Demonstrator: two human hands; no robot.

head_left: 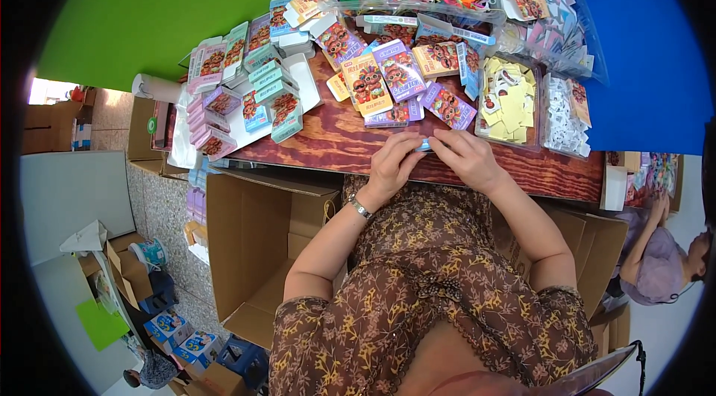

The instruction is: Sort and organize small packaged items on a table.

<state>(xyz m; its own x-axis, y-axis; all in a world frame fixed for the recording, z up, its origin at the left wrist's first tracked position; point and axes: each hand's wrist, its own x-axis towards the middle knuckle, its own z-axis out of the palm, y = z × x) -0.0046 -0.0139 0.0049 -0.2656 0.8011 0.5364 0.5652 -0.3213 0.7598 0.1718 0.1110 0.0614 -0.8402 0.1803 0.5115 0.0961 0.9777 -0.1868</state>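
At the table's near edge, my left hand (395, 163) and my right hand (468, 159) meet with closed fingers. Between their fingertips shows a small light-blue box (424, 145), seen end-on and mostly covered by the fingers. Just beyond lie small printed cartons: an orange carton (366, 85), a purple carton (400, 69) and another purple carton (449, 106) tilted to the right. To the right of these, a clear tray (538, 109) holds yellow paper pieces.
Stacks of flat cartons (272, 90) fill the table's left side. A clear bin (350, 4) of colourful trinkets stands at the back; a tub of white pieces (565, 116) is at right. An open cardboard box (242, 224) sits below the edge, left. Another person (656, 265) works far right.
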